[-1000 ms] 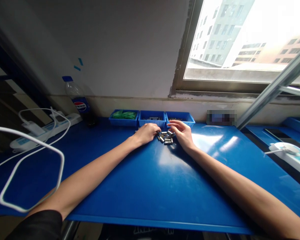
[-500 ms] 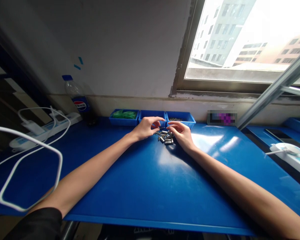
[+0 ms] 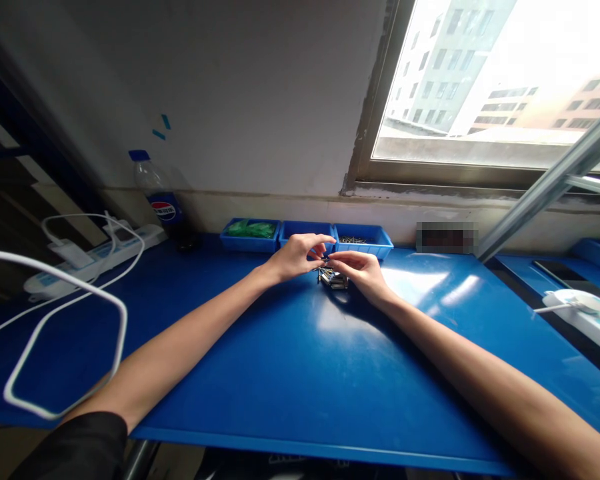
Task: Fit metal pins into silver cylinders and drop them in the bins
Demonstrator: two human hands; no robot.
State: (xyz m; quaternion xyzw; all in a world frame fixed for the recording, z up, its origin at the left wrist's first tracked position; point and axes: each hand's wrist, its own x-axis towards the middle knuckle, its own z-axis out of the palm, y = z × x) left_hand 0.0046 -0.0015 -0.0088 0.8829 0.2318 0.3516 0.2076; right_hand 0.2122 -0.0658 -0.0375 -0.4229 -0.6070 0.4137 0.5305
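My left hand [image 3: 300, 259] and my right hand [image 3: 361, 270] meet fingertip to fingertip above the blue tabletop [image 3: 280, 360]. Both are closed in a pinch around a thin, dark, screw-like piece [image 3: 324, 259], too small to make out fully. Just beneath them lies a pile of small metal parts [image 3: 336, 281], silvery cylinders mixed with thin, screw-like pieces. My right thumb and fingers hide part of the pile.
Against the wall stand three blue bins: one with green material [image 3: 250, 229], a middle bin [image 3: 305, 230] and one with screws [image 3: 363, 235]. A cola bottle [image 3: 164, 207], white cable [image 3: 123, 320] and power strip [image 3: 45, 283] are at left, another power strip [image 3: 587, 307] at right.
My right hand has moved left, bringing its fingertips against those of my left hand. Its fingers have closed into a pinch. The view has shifted slightly.
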